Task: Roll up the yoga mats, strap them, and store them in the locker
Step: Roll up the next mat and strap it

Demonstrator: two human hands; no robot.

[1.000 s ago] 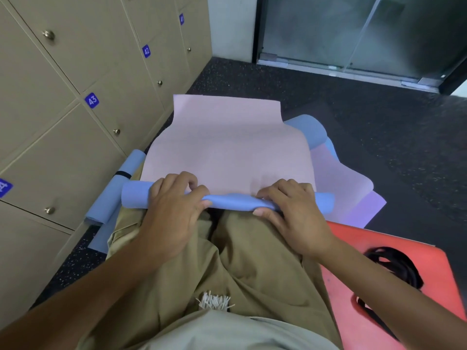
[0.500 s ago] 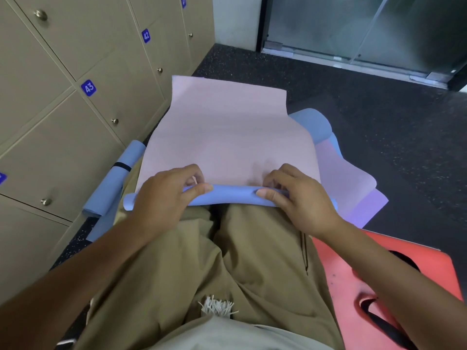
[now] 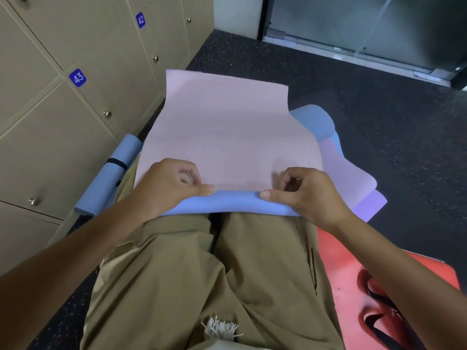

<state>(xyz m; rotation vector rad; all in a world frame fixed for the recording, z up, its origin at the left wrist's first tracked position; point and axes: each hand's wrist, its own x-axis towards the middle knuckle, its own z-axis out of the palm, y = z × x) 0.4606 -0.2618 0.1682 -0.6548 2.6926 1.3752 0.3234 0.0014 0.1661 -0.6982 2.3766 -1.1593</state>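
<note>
From where I sit, the pink yoga mat [image 3: 227,137] lies spread over my lap and out onto the dark floor [image 3: 379,137], its long axis running straight away from me toward the glass door [image 3: 366,24]. The near end is turned up so its blue underside [image 3: 227,204] shows as a flattened fold lying crosswise, left to right, just above my khaki trousers [image 3: 214,274].

My left hand [image 3: 166,188] sits on the left part of that fold: the thumb lies flat along the blue edge, pointing inward, and the other fingers are curled down onto the pink face, pinching the fold between them. My right hand [image 3: 305,193] mirrors it on the right part, thumb pressed on the blue edge, the remaining fingers bent and tucked over the pink surface, so it too grips the fold. The two thumbs point at each other, well apart.

A rolled blue mat [image 3: 108,178] with a black strap [image 3: 116,163] round it lies to my left, against the beige lockers [image 3: 63,122], pointing away and slightly right. More blue and lilac mats [image 3: 353,183] peek out under the pink one on the right. A red mat [image 3: 341,281] carries loose black straps [image 3: 384,304] beside my right forearm.
</note>
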